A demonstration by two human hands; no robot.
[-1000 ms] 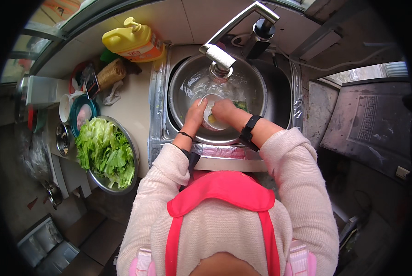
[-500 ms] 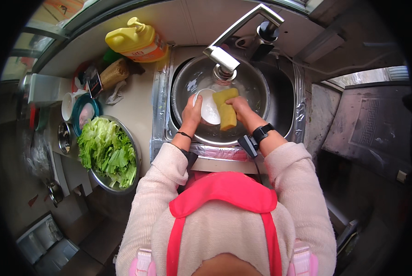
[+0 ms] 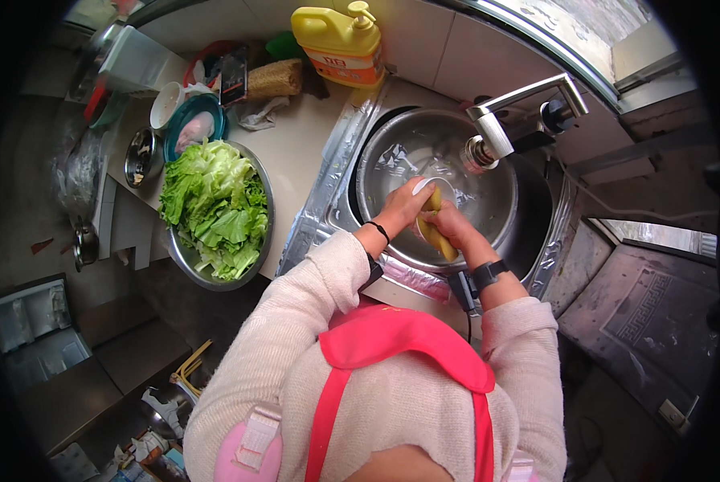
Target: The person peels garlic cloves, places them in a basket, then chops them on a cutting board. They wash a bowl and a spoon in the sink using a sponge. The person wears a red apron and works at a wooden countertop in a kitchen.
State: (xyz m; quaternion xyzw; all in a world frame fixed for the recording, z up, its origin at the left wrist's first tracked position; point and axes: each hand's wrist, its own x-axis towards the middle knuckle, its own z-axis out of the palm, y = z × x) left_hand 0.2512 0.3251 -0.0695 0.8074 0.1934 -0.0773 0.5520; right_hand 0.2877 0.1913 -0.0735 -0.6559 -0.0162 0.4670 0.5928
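Note:
Over the large metal basin (image 3: 492, 205) in the sink, my left hand (image 3: 403, 209) grips a small white bowl (image 3: 443, 186), which is tilted and mostly covered by my fingers. My right hand (image 3: 455, 227) is closed round a yellow sponge (image 3: 439, 241) and presses it against the bowl. The sponge is bent, and part of it lies inside the bowl's rim. Above and to the right of both hands is the metal faucet (image 3: 495, 138). Some water shows in the basin.
On the counter to the left stands a metal bowl (image 3: 267, 217) heaped with green lettuce (image 3: 215, 201). Behind it are a teal bowl (image 3: 220, 114) and a white cup (image 3: 165, 106). A yellow pump jug (image 3: 340, 44) stands at the back wall.
The view has turned, so sink and hands sit farther right. The bowl has tipped from facing up to tilted, and the sponge has gone from flat beside it to bent against it.

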